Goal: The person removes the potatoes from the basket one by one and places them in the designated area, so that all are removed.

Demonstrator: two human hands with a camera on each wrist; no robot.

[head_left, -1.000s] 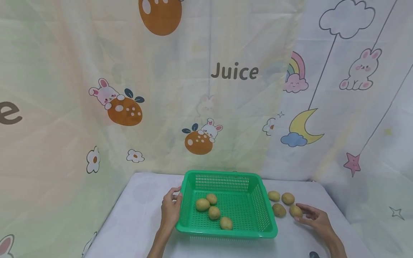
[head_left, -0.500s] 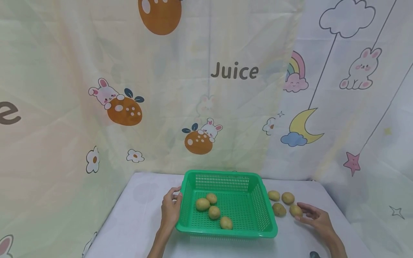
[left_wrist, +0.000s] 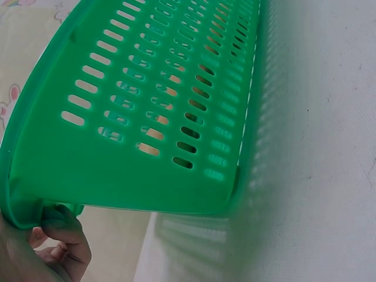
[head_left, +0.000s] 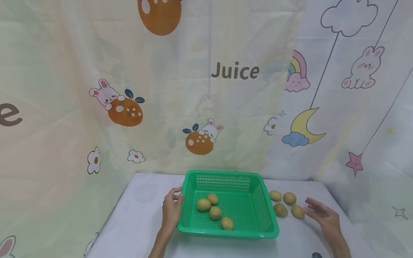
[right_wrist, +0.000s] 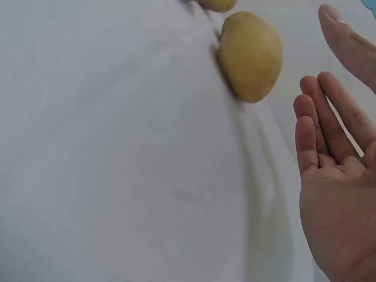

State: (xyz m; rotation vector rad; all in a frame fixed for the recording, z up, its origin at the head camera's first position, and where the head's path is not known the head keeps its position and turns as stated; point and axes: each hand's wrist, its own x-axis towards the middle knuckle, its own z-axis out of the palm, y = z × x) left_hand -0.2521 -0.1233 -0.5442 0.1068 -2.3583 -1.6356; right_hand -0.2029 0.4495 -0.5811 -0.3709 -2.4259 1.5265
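Observation:
A green plastic basket [head_left: 245, 233] with slotted sides stands on the table, with several potatoes inside, such as one potato [head_left: 227, 223] close to its front wall. My left hand [head_left: 171, 209] grips the basket's left rim; the left wrist view shows curled fingers [left_wrist: 67, 235] at the rim's corner. Right of the basket, several more potatoes lie in a cluster on the cloth. The nearest potato [right_wrist: 251, 57] is just beyond the fingertips of my right hand [head_left: 326, 215], which holds nothing. In the right wrist view its fingers are spread and extended, thumb apart.
A white cloth covers the table [head_left: 129, 222]. Behind it hangs a printed curtain [head_left: 161, 143] with rabbits and the word "Juice". A small dark object [head_left: 317, 255] shows at the bottom edge, near the right forearm.
My right hand has let go of the potato at the cluster's right edge and drawn back to the right, fingers opening. The left hand stays on the basket rim.

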